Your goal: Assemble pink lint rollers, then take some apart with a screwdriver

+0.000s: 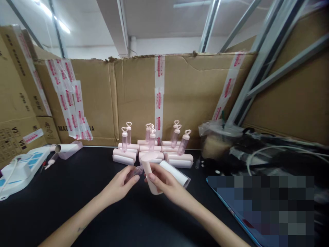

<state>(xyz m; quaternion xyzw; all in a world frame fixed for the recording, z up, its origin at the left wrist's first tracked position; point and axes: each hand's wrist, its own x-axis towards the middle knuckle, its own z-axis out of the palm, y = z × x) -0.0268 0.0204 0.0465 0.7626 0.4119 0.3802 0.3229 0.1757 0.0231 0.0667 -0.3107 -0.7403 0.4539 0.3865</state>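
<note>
My left hand (122, 183) is closed round a translucent pink handle (138, 170), mostly hidden by the fingers. My right hand (166, 181) grips a pale pink curved lint roller cover (153, 183), held tilted with its top close to the handle's tip. Whether the two parts touch, I cannot tell. Just beyond the right hand lies a white roll (176, 173) with a clear edge showing at its right end. Behind both hands stand several pink lint rollers (124, 156) in rows, their clear handles (152, 141) upright and topped with heart-shaped loops.
At left are a white power strip (28, 163) and an open-ended roll (68, 149). A lidded plastic cup (214, 140) and dark clutter with a white cable stand at right, near a blue-edged, pixelated flat object (226, 202). Taped cardboard (136, 96) walls the black table's (102, 230) back.
</note>
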